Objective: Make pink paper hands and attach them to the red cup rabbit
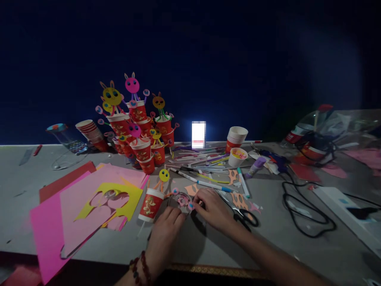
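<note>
Near the front of the table, my right hand (212,208) pinches at a small pink paper disc with a blue centre (191,206). My left hand (168,226) is closed just left of it, fingers bent down; whatever they grip is hidden. Between and beyond my hands lies a clear ring, perhaps a tape roll, with small pink paper pieces (182,200) in it. Beside my left hand a red paper cup (151,204) leans, carrying a yellow smiling face (164,175) on orange stems. Another small pink disc (175,191) sits at the end of an orange arm. Black-handled scissors (249,217) lie right of my right hand.
Finished-looking cup figures (139,149) stand stacked at the back left. Coloured paper sheets (80,210) cover the left side. Pens and pipe cleaners (199,159) spread behind my hands. White cups (237,135), a glue stick (256,166), a black cable (309,234) and a power strip (342,206) are rightward.
</note>
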`<state>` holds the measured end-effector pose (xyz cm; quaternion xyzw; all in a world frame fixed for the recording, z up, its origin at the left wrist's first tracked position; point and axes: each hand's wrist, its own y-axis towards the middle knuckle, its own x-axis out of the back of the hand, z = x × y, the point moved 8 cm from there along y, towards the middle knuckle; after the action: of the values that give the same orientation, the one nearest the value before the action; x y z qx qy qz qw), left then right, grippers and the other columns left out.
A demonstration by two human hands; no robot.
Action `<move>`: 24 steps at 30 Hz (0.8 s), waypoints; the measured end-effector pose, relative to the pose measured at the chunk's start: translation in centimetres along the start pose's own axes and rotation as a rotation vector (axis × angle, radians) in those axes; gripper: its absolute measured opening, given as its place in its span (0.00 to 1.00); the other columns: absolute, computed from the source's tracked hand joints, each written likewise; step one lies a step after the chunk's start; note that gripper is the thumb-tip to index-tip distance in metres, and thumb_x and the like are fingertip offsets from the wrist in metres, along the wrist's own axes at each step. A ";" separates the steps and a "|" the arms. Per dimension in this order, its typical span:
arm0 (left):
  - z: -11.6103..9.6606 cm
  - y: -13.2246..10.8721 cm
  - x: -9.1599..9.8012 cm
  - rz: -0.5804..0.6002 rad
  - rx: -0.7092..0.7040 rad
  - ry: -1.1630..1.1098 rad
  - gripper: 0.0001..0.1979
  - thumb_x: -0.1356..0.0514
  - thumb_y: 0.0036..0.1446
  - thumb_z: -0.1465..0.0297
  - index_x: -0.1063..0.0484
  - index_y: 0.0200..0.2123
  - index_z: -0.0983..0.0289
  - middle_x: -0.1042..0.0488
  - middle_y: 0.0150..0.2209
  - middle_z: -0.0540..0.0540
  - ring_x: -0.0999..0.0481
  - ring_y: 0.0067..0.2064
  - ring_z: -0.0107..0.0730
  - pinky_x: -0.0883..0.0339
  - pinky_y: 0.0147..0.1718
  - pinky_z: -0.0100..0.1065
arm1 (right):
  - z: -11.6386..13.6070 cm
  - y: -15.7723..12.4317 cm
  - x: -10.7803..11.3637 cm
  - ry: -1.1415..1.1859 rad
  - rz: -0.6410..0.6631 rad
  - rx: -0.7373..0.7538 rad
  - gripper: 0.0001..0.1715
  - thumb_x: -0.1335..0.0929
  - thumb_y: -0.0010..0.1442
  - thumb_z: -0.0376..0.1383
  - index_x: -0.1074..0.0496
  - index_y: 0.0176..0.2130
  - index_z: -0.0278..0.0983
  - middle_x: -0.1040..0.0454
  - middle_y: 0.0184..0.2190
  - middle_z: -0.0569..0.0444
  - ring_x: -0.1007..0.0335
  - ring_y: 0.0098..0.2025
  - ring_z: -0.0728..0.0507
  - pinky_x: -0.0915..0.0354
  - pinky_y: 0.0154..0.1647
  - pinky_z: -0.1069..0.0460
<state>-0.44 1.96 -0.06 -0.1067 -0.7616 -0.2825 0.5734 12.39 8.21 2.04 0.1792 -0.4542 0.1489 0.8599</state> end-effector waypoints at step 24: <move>13.5 -2.5 8.0 -0.190 0.392 -0.059 0.19 0.46 0.65 0.54 0.26 0.40 0.64 0.23 0.38 0.56 0.21 0.40 0.44 0.25 0.38 0.40 | -0.9 -0.4 0.4 0.623 -0.066 -0.111 0.12 0.34 0.64 0.42 0.26 0.43 0.38 0.22 0.38 0.52 0.26 0.40 0.42 0.33 0.41 0.49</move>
<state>-15.22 6.11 4.16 0.0707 -0.8251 -0.1785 0.5313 13.45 8.30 1.86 0.0924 -0.1705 0.1439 0.9704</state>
